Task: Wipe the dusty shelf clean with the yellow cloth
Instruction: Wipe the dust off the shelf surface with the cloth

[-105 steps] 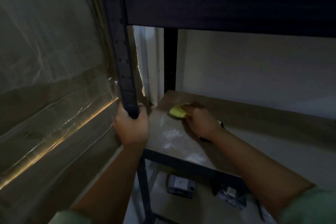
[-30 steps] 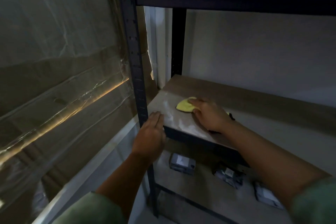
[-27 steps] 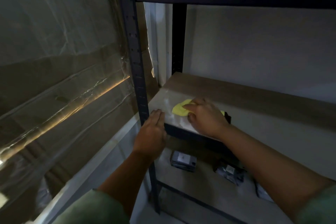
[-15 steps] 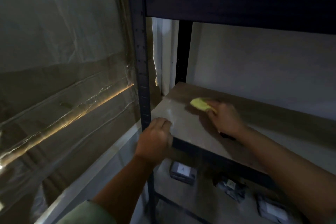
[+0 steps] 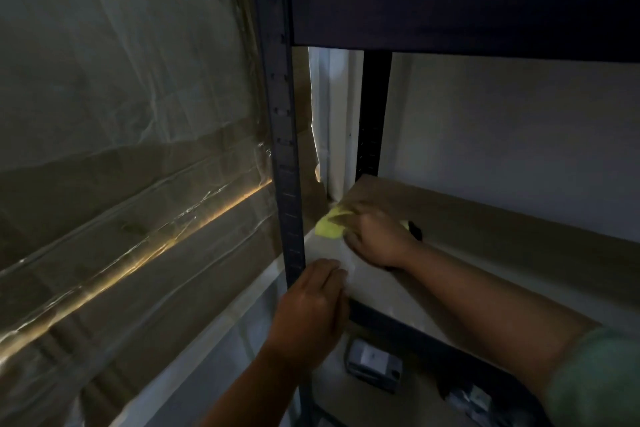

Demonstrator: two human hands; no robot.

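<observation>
A brown shelf board (image 5: 485,229) sits in a dark metal rack, with pale dust across its near left part. My right hand (image 5: 377,239) presses the yellow cloth (image 5: 329,227) flat on the board near its far left corner; only the cloth's left end shows past my fingers. My left hand (image 5: 311,308) is wrapped around the rack's front left post (image 5: 284,149) at the shelf's front corner.
A large cardboard box wrapped in clear film (image 5: 131,184) stands close to the left of the post. A dark beam of the upper shelf (image 5: 464,7) hangs overhead. Small grey packages (image 5: 374,362) lie on the lower shelf beneath. A pale wall is behind.
My right hand has slid the cloth leftward toward the shelf's far left corner. My left hand stays at the front post.
</observation>
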